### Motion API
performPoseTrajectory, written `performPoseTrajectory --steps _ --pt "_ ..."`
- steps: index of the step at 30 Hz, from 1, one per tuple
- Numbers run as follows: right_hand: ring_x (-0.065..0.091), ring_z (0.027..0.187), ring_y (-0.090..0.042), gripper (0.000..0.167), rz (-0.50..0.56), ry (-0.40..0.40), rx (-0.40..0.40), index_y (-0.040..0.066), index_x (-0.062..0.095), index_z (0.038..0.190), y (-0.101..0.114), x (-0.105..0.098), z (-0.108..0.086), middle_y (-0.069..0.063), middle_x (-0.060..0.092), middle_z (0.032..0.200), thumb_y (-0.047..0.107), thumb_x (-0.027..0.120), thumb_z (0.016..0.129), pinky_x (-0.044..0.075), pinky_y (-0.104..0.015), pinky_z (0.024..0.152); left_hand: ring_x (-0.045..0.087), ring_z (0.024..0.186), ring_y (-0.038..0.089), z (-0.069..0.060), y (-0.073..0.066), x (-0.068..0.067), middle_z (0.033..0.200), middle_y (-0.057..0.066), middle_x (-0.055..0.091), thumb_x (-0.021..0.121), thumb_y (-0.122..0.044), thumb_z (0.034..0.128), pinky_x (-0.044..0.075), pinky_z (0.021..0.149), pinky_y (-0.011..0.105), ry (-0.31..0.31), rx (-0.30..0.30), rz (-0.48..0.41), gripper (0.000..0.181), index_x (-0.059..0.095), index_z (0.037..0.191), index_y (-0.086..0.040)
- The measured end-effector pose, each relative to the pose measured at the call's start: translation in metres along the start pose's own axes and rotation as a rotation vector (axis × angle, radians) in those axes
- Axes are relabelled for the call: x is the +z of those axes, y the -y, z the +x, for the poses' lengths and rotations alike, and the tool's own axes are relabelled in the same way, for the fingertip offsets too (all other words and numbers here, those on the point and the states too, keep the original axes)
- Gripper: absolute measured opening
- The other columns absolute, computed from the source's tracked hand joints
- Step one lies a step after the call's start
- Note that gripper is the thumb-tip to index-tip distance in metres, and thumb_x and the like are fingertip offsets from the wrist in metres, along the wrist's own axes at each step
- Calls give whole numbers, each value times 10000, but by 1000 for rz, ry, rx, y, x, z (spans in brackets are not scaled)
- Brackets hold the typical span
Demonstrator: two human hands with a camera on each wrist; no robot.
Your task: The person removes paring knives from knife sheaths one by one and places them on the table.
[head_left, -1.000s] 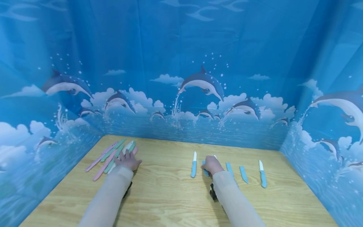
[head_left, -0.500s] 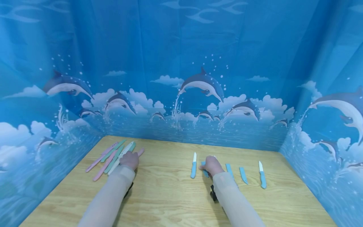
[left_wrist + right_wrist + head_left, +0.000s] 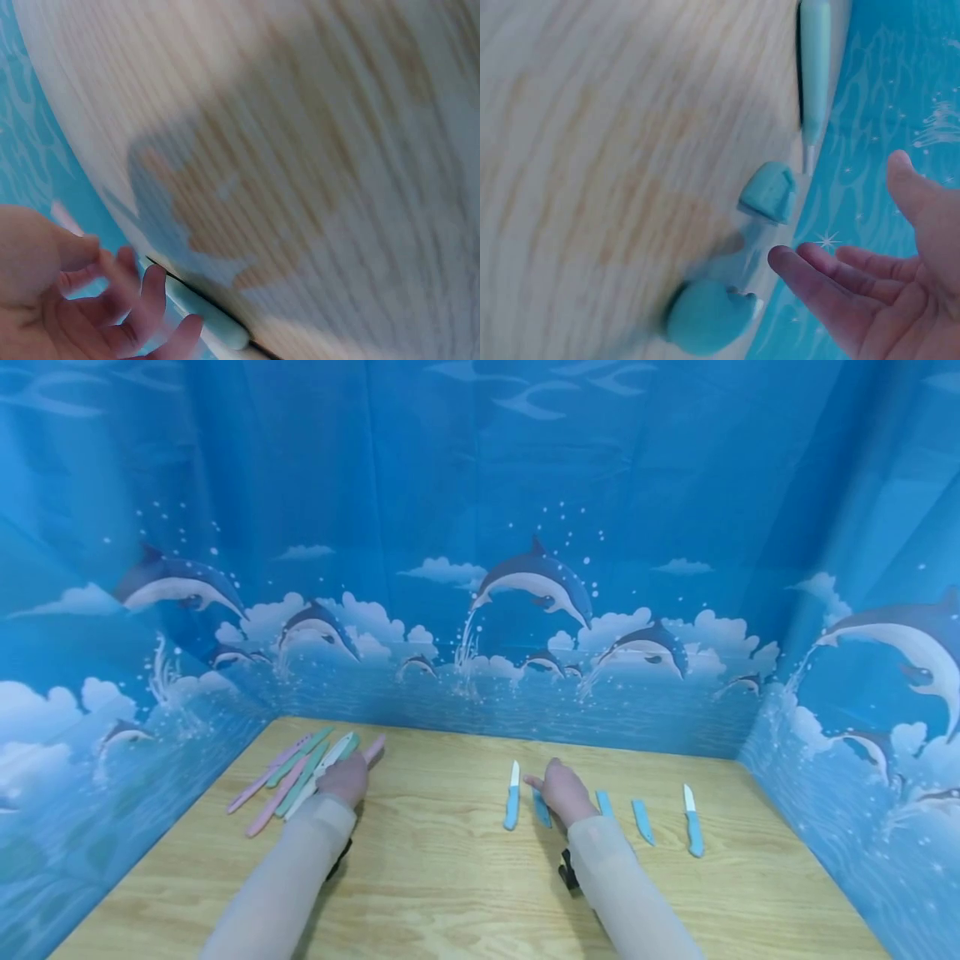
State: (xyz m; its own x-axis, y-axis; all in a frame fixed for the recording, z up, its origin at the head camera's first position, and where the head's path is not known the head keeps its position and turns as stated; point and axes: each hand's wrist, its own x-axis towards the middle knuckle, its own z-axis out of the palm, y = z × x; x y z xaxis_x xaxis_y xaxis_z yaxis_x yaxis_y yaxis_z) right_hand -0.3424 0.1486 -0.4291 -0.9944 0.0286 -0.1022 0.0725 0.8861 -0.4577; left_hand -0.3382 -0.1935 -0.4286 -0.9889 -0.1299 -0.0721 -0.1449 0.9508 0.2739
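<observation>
My left hand [image 3: 347, 779] is at the pile on the table's left, pinching a slim pink piece [image 3: 376, 747] between thumb and fingers. Blur in the left wrist view hides whether that piece is a knife or a sheath. Beside it lie a pale green knife [image 3: 330, 764] with a white blade and pink knives [image 3: 279, 797]. My right hand [image 3: 567, 792] hovers with fingers extended and holds nothing. Below it are a blue sheath [image 3: 542, 810] and a rounded blue piece [image 3: 709, 319], partly hidden from the head view. A blue knife [image 3: 512, 806] lies to its left.
Right of the right hand are another blue piece [image 3: 604, 802], a blue sheath [image 3: 642, 822] and a blue knife [image 3: 693, 833] with a white blade. A dolphin-print curtain [image 3: 480, 693] borders the wooden table [image 3: 450, 877] at the back and sides.
My left hand has gone from spread over the pile to pinching the pink piece, whose far end now points further right. My right hand has risen off the blue pieces and its fingers have straightened.
</observation>
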Motion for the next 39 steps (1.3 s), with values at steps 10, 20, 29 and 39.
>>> performPoseTrajectory --steps 10,20,29,39 --pt "367 1356 -444 722 13 49 -186 -74 326 1451 5 -1 -17 -287 387 1465 400 571 965 321 -558 1116 628 856 422 -12 -17 5 999 277 636 383 -67 1004 539 727 547 -97 205 -4 307 477 1284 20" --pt "330 1387 -424 780 -41 -21 -342 -37 299 1475 10 1 -43 -262 345 1498 422 605 923 288 -542 1143 586 681 206 -28 -50 18 808 62 620 537 -155 989 527 620 385 -119 381 -105 152 614 1021 -28" --pt "373 1360 -419 759 -106 -127 -458 -26 338 1460 5 0 -65 -267 375 1474 389 644 903 345 -534 1112 618 687 204 -58 -74 31 793 59 648 576 -155 966 542 629 351 -175 554 -79 165 652 981 -10" --pt "405 1325 -452 773 -140 -202 -598 -18 394 1430 6 -1 -81 -287 398 1446 389 701 849 373 -570 1075 586 628 138 -80 -97 22 730 -4 626 574 -275 968 518 578 272 -228 638 42 216 659 927 -80"
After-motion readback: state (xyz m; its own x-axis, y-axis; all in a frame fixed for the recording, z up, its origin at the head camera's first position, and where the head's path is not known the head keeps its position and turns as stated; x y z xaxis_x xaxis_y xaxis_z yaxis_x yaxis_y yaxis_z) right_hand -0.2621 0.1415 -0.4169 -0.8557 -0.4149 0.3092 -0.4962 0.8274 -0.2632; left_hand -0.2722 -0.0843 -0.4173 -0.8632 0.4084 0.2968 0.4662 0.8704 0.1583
